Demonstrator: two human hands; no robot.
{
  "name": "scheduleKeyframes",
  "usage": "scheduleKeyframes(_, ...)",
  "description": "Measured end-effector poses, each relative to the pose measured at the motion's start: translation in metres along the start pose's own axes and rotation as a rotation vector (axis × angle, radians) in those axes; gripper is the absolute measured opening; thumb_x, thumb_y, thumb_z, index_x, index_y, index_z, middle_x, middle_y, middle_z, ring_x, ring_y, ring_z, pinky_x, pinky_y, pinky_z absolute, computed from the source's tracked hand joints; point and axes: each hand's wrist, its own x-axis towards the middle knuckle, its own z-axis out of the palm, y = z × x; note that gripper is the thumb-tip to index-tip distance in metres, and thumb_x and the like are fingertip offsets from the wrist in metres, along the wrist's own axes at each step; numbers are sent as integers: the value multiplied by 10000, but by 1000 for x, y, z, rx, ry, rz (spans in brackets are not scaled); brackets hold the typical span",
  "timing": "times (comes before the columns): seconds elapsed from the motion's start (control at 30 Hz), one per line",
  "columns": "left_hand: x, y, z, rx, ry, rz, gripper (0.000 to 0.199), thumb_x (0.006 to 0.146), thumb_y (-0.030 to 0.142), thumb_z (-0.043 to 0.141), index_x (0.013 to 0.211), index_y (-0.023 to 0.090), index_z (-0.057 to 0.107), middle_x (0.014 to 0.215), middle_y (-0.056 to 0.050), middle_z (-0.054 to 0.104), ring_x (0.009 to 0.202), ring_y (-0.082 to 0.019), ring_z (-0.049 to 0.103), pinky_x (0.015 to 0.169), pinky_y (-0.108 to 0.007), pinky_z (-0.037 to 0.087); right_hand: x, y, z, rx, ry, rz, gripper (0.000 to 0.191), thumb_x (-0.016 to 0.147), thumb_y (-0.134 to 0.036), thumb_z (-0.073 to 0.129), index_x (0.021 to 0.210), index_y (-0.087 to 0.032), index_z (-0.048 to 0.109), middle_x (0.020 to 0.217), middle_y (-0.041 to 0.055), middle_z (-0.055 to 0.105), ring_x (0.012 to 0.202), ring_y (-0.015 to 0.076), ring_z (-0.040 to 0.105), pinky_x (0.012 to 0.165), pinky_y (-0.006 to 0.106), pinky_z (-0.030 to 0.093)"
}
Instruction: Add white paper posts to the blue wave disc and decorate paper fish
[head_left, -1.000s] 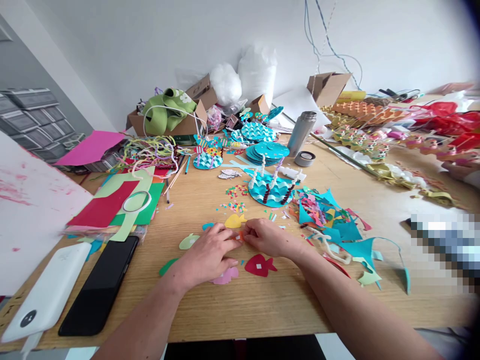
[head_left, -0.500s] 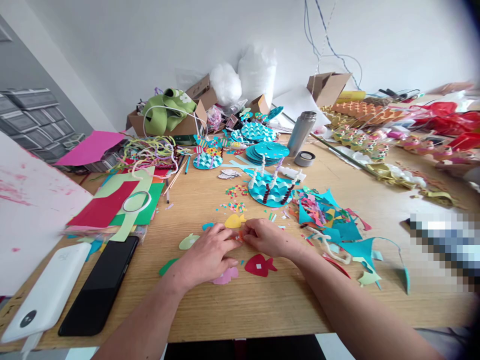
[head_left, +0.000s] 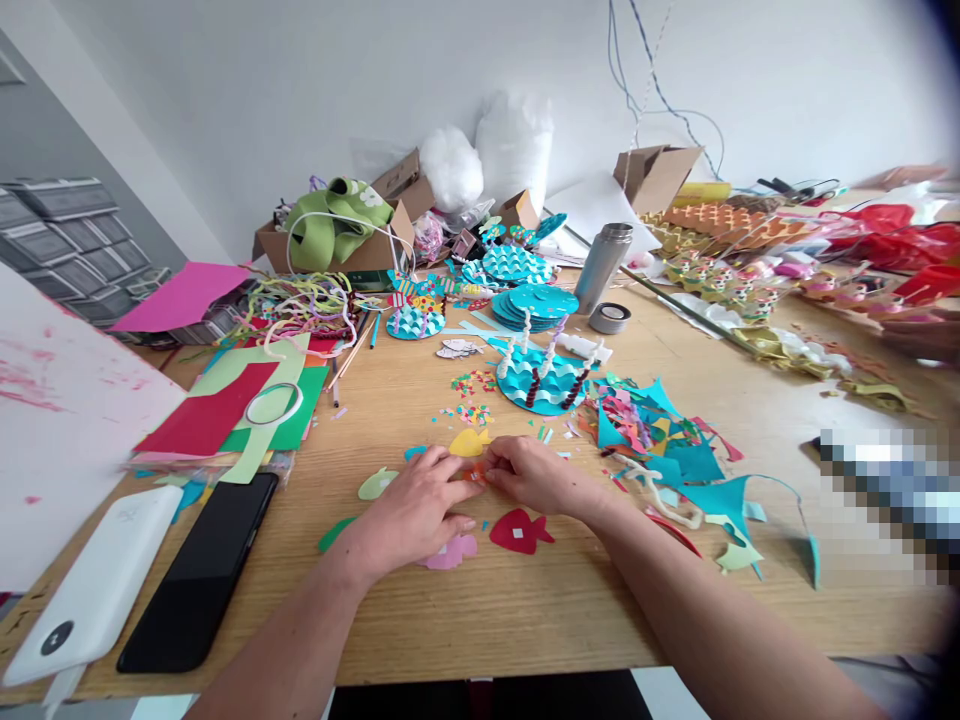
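My left hand [head_left: 421, 505] lies palm down with its fingers stretched out, the fingertips on an orange paper fish [head_left: 475, 468] that they partly cover. At the same fish, my right hand [head_left: 536, 477] has thumb and forefinger pinched together; what is between them is hidden. Around the hands lie a yellow paper fish [head_left: 468, 442], a pale green one [head_left: 376, 484] and a red one [head_left: 519, 531] with a small white square on it. A pink paper cutout [head_left: 454, 552] and a green one [head_left: 335, 534] show partly from under my left hand and wrist.
A turquoise wavy base [head_left: 541, 385] with upright fuzzy stems stands ahead. Paper scraps [head_left: 694, 462] heap at right. A tape roll [head_left: 274, 403] rests on coloured sheets at left, near a black phone [head_left: 199, 575] and a white power bank [head_left: 94, 580]. A steel flask [head_left: 604, 265] stands behind.
Both hands stay at the orange fish. My right fingertips have shifted very slightly, and a little more of the orange paper shows.
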Motion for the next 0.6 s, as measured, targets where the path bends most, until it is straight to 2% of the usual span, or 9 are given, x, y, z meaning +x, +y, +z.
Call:
scheduleKeyframes(0.23,-1,1,-1,-1,-2,-5,359,875,329,568,1234,320,578,1274,-27,534,1232,-243,385,1054,-405,353,2,3,3,16,16,-24,129,785,-117,535,812,-115,661,755,57,658,612,111,505,558,216,314)
scheduleKeyframes(0.6,-1,-1,2,4,26,18,370,868,330,588,1238,319,579,1274,-30,536,1229,-248,384,1057,-411,357,0,4,-4,157,6,-25,119,769,-98,526,781,-125,641,686,22,620,583,104,475,531,208,323)
